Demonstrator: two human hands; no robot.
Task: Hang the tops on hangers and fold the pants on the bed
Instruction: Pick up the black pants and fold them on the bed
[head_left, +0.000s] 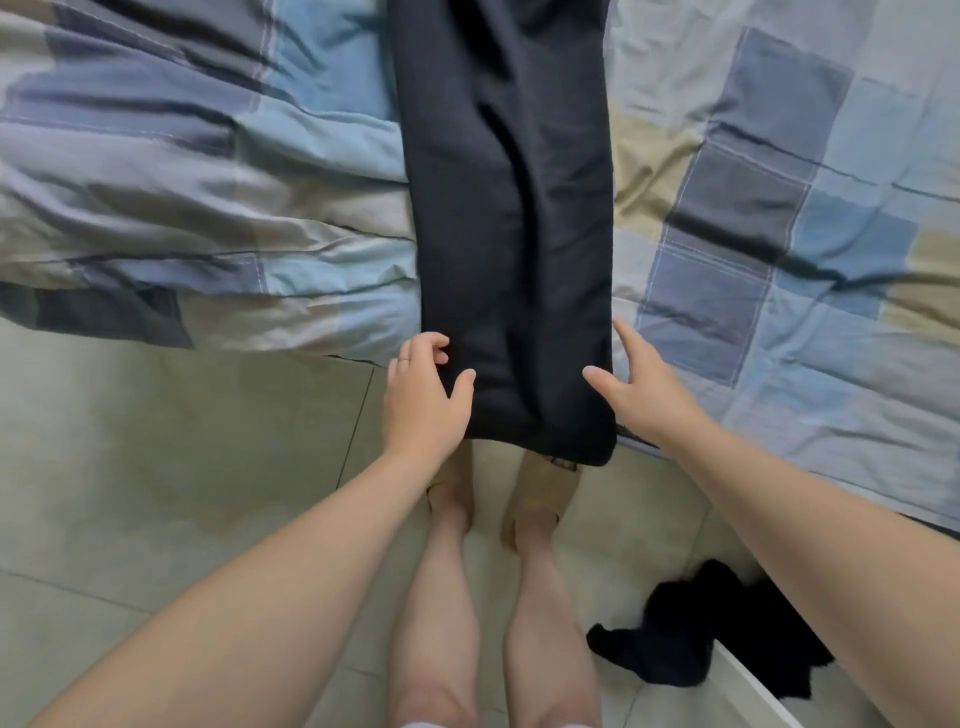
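Dark navy pants (509, 218) lie lengthwise on the bed, folded leg over leg, and their near end hangs over the bed's edge above my feet. My left hand (423, 395) is at the pants' left edge near that end, fingers loosely curled and thumb touching the fabric. My right hand (639, 384) hovers at the right edge with fingers spread and straight, thumb pointing toward the cloth. Neither hand grips the pants. No tops or hangers are in view.
The bed carries a checked quilt (779, 234) in blue, grey and beige, rumpled on the left (182, 208). A black garment (711, 634) lies crumpled on the pale tiled floor (156, 467) at lower right, beside a white edge.
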